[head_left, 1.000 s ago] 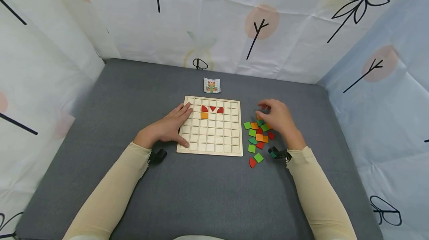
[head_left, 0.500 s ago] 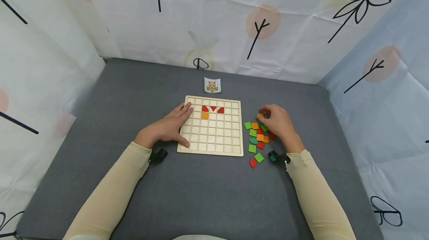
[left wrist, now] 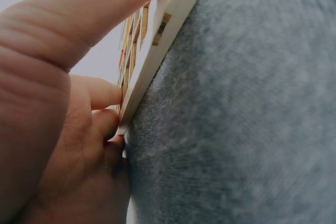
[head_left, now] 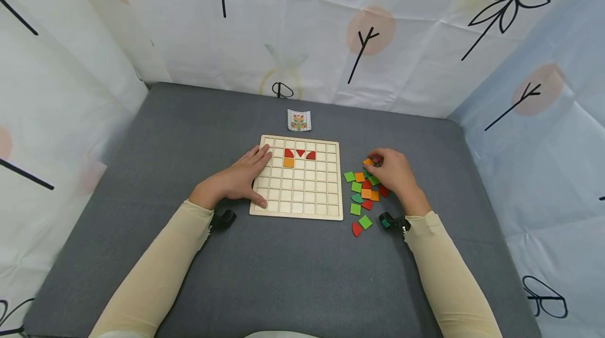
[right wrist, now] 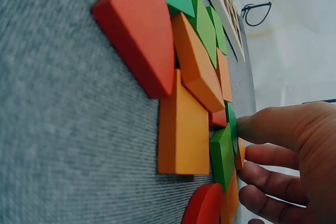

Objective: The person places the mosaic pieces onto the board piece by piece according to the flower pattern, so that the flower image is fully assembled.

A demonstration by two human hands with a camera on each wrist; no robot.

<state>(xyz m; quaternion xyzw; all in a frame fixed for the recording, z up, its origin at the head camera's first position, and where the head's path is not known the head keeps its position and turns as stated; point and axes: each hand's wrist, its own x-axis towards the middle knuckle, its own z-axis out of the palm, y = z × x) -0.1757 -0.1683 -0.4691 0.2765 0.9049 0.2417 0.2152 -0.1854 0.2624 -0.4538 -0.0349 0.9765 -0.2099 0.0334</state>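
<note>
A pale wooden grid board [head_left: 302,191] lies flat on the grey table. Set in its cells are two red quarter-round tiles, a red triangle [head_left: 300,153] and an orange square tile [head_left: 289,162]. My left hand [head_left: 233,178] rests on the board's left side, fingers spread. Its thumb lies over the front left corner, beside the board's edge [left wrist: 152,51] in the left wrist view. To the board's right, my right hand [head_left: 392,170] pinches an orange tile [head_left: 367,161] between thumb and fingers at the far end of a tile heap. The right wrist view shows this orange tile [right wrist: 240,153] partly hidden.
Loose green, orange and red tiles [head_left: 366,194] lie close together, some overlapping, between board and right forearm. A red quarter-round tile [head_left: 356,229] lies nearest the front. Behind the board is a small pattern card [head_left: 299,120]. Printed cloth walls [head_left: 312,39] enclose the table.
My right hand has come down slightly onto the heap's far end, and its fingers have closed on the orange tile. The left hand and the board stay put.
</note>
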